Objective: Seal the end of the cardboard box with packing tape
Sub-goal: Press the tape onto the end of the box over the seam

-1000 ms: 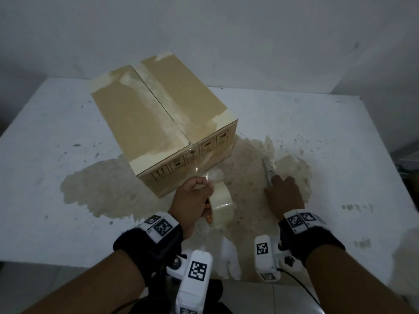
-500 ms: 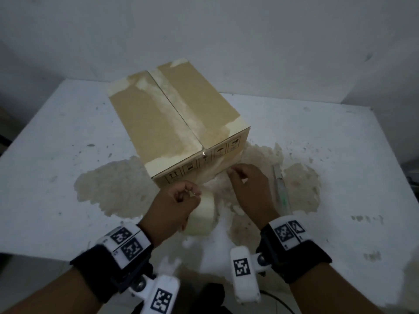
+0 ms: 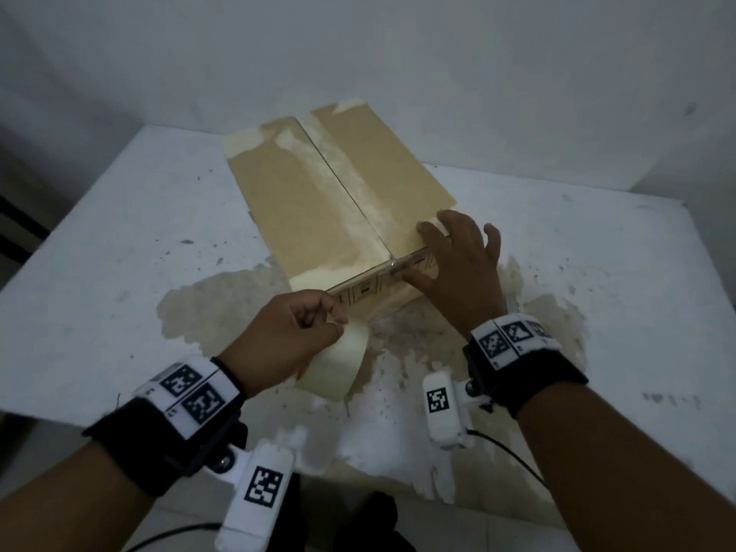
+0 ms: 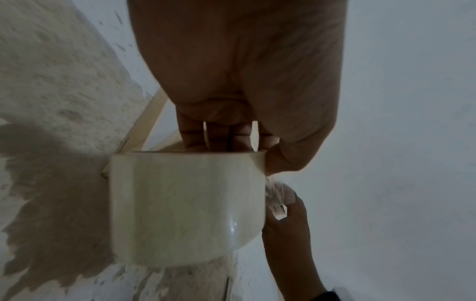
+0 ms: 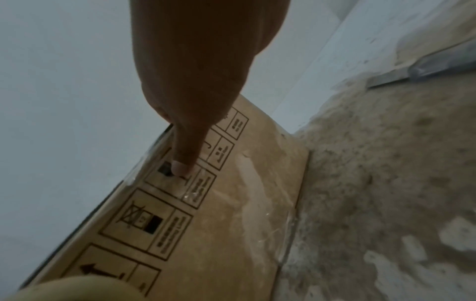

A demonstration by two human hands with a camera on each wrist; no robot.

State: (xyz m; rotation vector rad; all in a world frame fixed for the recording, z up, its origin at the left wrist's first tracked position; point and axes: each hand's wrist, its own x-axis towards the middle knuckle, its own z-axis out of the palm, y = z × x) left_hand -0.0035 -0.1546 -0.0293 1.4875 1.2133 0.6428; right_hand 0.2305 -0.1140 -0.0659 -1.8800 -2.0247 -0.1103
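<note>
Brown rectangular cardboard box [image 3: 338, 201] sits on the white, paint-worn table [image 3: 119, 253], long axis running away from the person, top flaps closed along a centre seam. Near end panel carries a row of printed black handling symbols [image 5: 144, 222].

Left hand [image 3: 284, 336]: fingers curled through the core of the pale cream roll of packing tape [image 3: 338, 362], thumb on the outer rim; the roll is held just in front of the box's near end, above the table. Left wrist view confirms the fingers [image 4: 216, 136] hooked inside the core. A strip of clear tape [image 3: 366, 274] runs from the roll up along the near top edge of the box.

Right hand [image 3: 458, 264]: fingers spread and mostly straight over the near right corner of the box, four fingers on the top flap, thumb [image 5: 184, 154] pressing the end panel where the tape lies over the symbols. It grips nothing.

A slim grey tool [image 5: 438, 69] lies on the table to the right of the box, blurred; type cannot be told.
</note>
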